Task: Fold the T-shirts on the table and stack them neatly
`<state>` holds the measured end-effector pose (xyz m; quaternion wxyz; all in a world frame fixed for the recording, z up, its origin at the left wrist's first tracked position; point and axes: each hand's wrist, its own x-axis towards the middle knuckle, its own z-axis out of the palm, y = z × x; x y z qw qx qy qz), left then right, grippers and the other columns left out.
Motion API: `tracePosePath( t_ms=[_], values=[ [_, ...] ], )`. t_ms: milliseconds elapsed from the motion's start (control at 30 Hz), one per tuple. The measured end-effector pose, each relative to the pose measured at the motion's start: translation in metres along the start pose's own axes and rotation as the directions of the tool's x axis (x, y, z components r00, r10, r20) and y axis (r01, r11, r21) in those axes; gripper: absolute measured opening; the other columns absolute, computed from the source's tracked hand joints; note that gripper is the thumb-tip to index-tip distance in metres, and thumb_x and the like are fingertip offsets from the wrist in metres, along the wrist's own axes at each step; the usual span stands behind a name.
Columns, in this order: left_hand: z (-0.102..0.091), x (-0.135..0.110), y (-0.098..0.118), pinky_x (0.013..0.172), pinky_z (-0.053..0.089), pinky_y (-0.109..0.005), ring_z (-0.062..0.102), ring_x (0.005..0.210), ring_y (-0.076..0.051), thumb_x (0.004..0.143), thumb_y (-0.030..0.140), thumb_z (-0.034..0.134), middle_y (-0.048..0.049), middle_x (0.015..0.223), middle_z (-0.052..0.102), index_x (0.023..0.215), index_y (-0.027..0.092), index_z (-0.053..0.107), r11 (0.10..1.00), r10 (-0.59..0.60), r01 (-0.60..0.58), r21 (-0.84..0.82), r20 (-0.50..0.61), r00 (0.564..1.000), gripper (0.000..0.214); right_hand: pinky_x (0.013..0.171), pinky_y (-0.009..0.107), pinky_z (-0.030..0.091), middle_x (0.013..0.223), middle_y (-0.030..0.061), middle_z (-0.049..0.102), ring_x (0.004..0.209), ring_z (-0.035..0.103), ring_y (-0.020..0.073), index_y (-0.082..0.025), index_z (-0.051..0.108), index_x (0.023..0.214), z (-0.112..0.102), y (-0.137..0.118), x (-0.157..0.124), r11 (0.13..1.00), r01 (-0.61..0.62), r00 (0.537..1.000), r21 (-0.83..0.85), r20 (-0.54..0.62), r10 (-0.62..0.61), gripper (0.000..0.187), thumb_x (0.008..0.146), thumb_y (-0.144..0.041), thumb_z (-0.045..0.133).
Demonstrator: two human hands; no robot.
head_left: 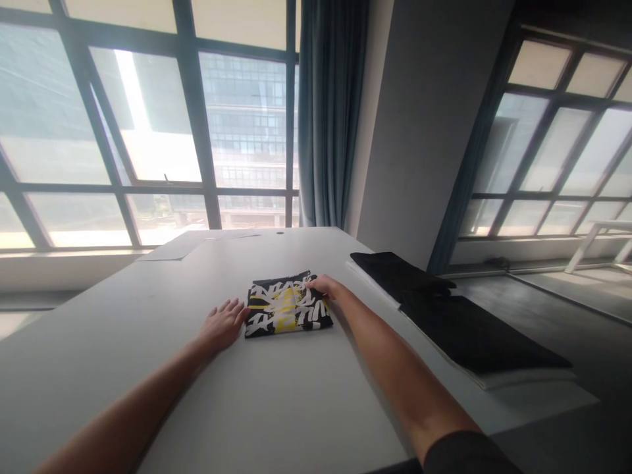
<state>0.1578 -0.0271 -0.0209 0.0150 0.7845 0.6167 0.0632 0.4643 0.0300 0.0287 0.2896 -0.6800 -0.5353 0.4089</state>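
Note:
A folded black T-shirt (289,306) with white brush lettering and yellow patches lies on the white table (266,395), roughly rectangular. My left hand (224,324) rests flat with fingers stretched out at the shirt's left edge, the fingertips touching or just beside it. At the upper right corner of the shirt, my right hand (324,288) grips the cloth, thumb on top; its other fingers are mostly hidden.
Dark folded cloths (478,332) with pale layers beneath lie along the table's right side. White sheets of paper (172,245) are at the far left. Beyond the table stand a window, a blue curtain (330,118) and a grey pillar (424,131).

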Motion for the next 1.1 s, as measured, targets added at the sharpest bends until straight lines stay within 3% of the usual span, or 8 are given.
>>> tracePosePath(
  t_ms=[167, 300, 367, 467, 567, 833, 1033, 1100],
  values=[
    [-0.003, -0.002, -0.002, 0.116, 0.023, -0.05, 0.023, 0.147, -0.027, 0.101, 0.05, 0.012, -0.0104, 0.159, 0.031, 0.147, 0.022, 0.042, 1.0, 0.014, -0.014, -0.011, 0.004, 1.0, 0.062, 0.065, 0.025, 0.055, 0.089, 0.0066, 0.07, 0.073, 0.067, 0.0151, -0.014, 0.059, 0.096, -0.011, -0.011, -0.021, 0.968, 0.211, 0.977, 0.138, -0.017, -0.211, 0.016, 0.08, -0.015, 0.063],
    [0.0, -0.003, -0.003, 0.116, 0.023, -0.051, 0.024, 0.147, -0.028, 0.1, 0.05, 0.013, -0.0107, 0.158, 0.032, 0.145, 0.022, 0.044, 1.0, 0.02, -0.02, -0.014, -0.011, 1.0, 0.061, 0.071, 0.028, 0.056, 0.09, 0.0064, 0.071, 0.075, 0.067, 0.017, -0.014, 0.06, 0.095, -0.057, -0.024, -0.044, 0.906, 0.39, 0.921, 0.163, -0.064, -0.384, 0.021, 0.075, -0.014, 0.064],
    [0.001, -0.004, -0.004, 0.116, 0.022, -0.051, 0.024, 0.147, -0.029, 0.1, 0.05, 0.012, -0.0107, 0.158, 0.032, 0.146, 0.021, 0.043, 1.0, 0.025, -0.025, -0.005, -0.008, 1.0, 0.063, 0.074, 0.03, 0.056, 0.089, 0.0065, 0.071, 0.077, 0.067, 0.0184, -0.014, 0.062, 0.095, -0.087, -0.03, -0.058, 0.896, 0.438, 0.897, 0.074, -0.111, -0.429, 0.022, 0.074, -0.018, 0.067],
    [0.0, -0.006, -0.004, 0.116, 0.021, -0.051, 0.024, 0.147, -0.03, 0.099, 0.05, 0.013, -0.0112, 0.158, 0.032, 0.146, 0.019, 0.042, 0.999, 0.032, -0.032, 0.0, -0.004, 0.999, 0.064, 0.079, 0.03, 0.055, 0.086, 0.0045, 0.071, 0.079, 0.066, 0.0176, -0.016, 0.064, 0.089, -0.131, -0.032, -0.08, 0.88, 0.435, 0.859, -0.189, -0.207, -0.469, 0.023, 0.068, -0.017, 0.074],
    [-0.001, -0.008, -0.003, 0.116, 0.022, -0.052, 0.025, 0.146, -0.03, 0.099, 0.05, 0.015, -0.0122, 0.158, 0.032, 0.146, 0.018, 0.043, 1.0, 0.028, -0.028, -0.009, -0.008, 1.0, 0.063, 0.074, 0.029, 0.056, 0.079, 0.0031, 0.071, 0.072, 0.064, 0.0162, -0.016, 0.065, 0.084, -0.164, -0.024, -0.101, 0.882, 0.377, 0.861, -0.282, -0.244, -0.446, 0.028, 0.061, -0.013, 0.081],
    [-0.002, -0.01, -0.001, 0.116, 0.022, -0.051, 0.025, 0.147, -0.028, 0.099, 0.048, 0.016, -0.0109, 0.159, 0.031, 0.146, 0.02, 0.043, 1.0, 0.016, -0.016, -0.002, -0.005, 1.0, 0.061, 0.059, 0.033, 0.058, 0.076, 0.0039, 0.072, 0.061, 0.067, 0.0183, -0.014, 0.065, 0.102, -0.225, -0.011, -0.155, 0.933, 0.354, 0.914, 0.058, -0.231, -0.333, 0.04, 0.067, -0.019, 0.083],
    [0.001, -0.007, -0.002, 0.116, 0.024, -0.052, 0.028, 0.145, -0.029, 0.098, 0.046, 0.021, -0.0111, 0.156, 0.036, 0.144, 0.021, 0.047, 1.0, 0.027, -0.028, -0.014, -0.039, 0.999, 0.058, 0.069, 0.032, 0.053, 0.086, 0.0117, 0.074, 0.063, 0.069, 0.0142, -0.008, 0.06, 0.118, -0.29, 0.004, -0.186, 0.941, 0.322, 0.9, 0.101, -0.342, -0.272, 0.031, 0.087, -0.011, 0.061],
    [0.001, -0.007, -0.002, 0.116, 0.024, -0.051, 0.028, 0.145, -0.029, 0.098, 0.046, 0.022, -0.0109, 0.156, 0.037, 0.144, 0.021, 0.047, 1.0, 0.021, -0.021, -0.013, -0.04, 0.999, 0.057, 0.072, 0.031, 0.051, 0.088, 0.0158, 0.074, 0.065, 0.069, 0.0125, -0.005, 0.062, 0.114, -0.317, 0.026, -0.183, 0.951, 0.308, 0.856, 0.005, -0.438, -0.275, 0.028, 0.087, -0.012, 0.061]
  ],
)
